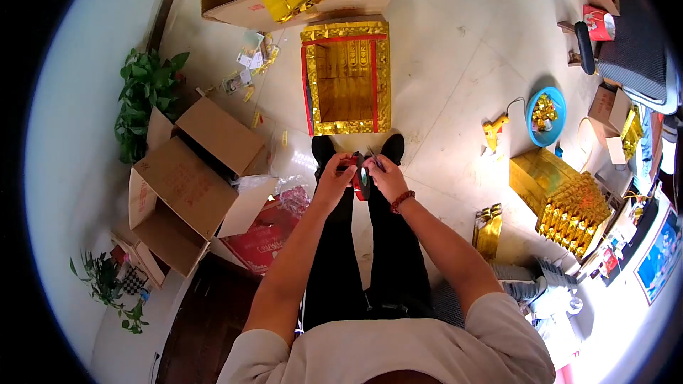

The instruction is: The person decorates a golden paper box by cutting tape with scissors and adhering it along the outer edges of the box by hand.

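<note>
My left hand is closed on a roll of red tape, held over the gap between my knees. Close beside it, my right hand is closed around what look like small scissors, their tips pointing away from me. A dark roll-like edge shows between the hands; I cannot tell if it belongs to the red tape. On the floor beyond my shoes stands an open gold-foil box, its opening edged with red strips on several sides.
Cardboard boxes and a red bag lie to the left, near a leafy plant. On the right are a yellow glue gun, a blue basin of gold pieces and stacked gold foil. A large carton stands ahead.
</note>
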A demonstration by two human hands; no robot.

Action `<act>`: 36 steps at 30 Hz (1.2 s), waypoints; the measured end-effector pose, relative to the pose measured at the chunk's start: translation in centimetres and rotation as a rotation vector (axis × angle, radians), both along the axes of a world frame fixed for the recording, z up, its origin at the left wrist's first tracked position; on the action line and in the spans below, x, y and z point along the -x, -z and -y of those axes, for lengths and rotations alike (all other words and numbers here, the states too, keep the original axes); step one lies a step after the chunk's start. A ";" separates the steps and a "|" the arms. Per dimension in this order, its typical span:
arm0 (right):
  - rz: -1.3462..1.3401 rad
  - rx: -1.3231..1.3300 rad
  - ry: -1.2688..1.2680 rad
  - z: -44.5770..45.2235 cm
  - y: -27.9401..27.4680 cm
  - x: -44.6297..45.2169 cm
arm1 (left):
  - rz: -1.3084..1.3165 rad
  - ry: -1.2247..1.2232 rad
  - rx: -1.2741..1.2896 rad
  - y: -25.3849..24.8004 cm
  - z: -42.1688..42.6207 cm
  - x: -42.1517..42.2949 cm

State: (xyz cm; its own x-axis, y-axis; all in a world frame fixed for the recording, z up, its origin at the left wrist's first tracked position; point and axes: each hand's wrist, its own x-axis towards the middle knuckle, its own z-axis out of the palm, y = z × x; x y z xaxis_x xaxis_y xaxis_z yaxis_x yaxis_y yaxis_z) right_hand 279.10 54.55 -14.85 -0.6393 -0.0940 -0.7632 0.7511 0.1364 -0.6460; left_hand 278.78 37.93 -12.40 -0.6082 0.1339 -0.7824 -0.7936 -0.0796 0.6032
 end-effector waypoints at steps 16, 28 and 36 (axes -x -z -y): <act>-0.191 -0.136 0.071 -0.8 -2.0 2.8 | 0.003 -0.015 -0.020 0.1 0.1 0.4; -0.177 -0.078 0.010 0.3 -1.2 1.6 | 0.011 -0.026 -0.032 -1.2 0.1 0.4; -0.439 -0.023 -0.018 0.3 -0.1 1.3 | 0.198 -0.190 -0.194 -1.2 0.9 0.3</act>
State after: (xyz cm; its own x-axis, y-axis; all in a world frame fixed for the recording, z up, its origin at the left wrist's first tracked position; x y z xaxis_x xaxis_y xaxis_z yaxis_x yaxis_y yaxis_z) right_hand 277.77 54.30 -14.79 -0.9020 -0.0937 -0.4214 0.4034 0.1651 -0.9000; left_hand 278.48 36.99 -11.21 -0.4753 0.1910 -0.8589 -0.8539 -0.3355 0.3979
